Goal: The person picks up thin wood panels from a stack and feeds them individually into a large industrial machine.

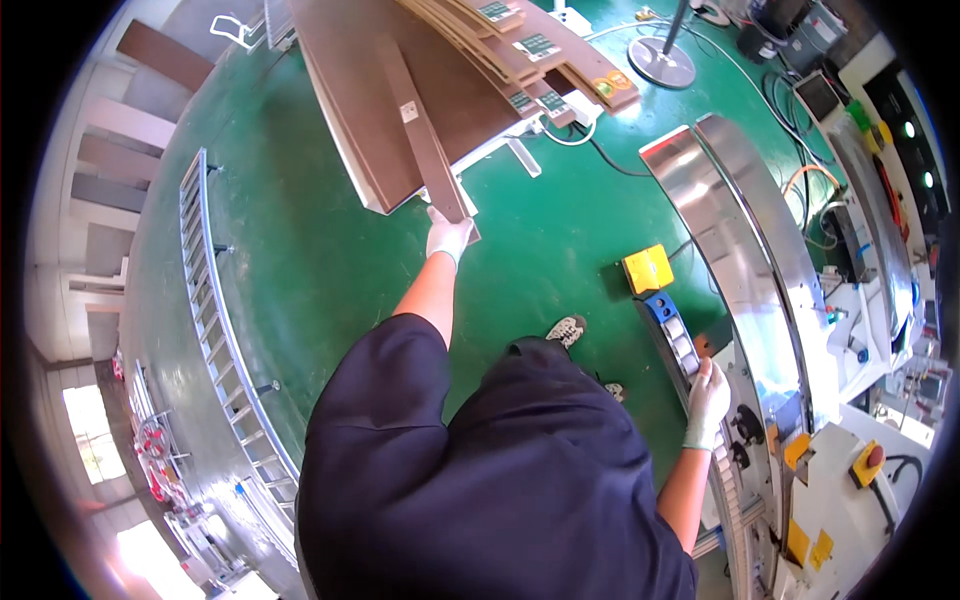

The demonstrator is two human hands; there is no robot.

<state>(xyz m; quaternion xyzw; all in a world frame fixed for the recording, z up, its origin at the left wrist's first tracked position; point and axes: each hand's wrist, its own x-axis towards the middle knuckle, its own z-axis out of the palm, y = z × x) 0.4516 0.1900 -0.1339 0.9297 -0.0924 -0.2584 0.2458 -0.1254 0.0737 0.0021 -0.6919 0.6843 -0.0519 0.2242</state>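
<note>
My left hand, in a white glove, is closed round the near end of a long narrow brown board. That board lies slanting across a wide brown panel on a stack at the upper middle. My right hand, also gloved in white, is at the machine's side rail, beside a row of pale rollers. Its fingers are pressed together, and what they hold, if anything, is hidden. Just beyond its fingertips is a small brown-orange patch that I cannot identify.
More brown boards with labels are piled at the top. A curved metal cover runs along the right, with a yellow box and a red button nearby. A roller conveyor stands left on the green floor.
</note>
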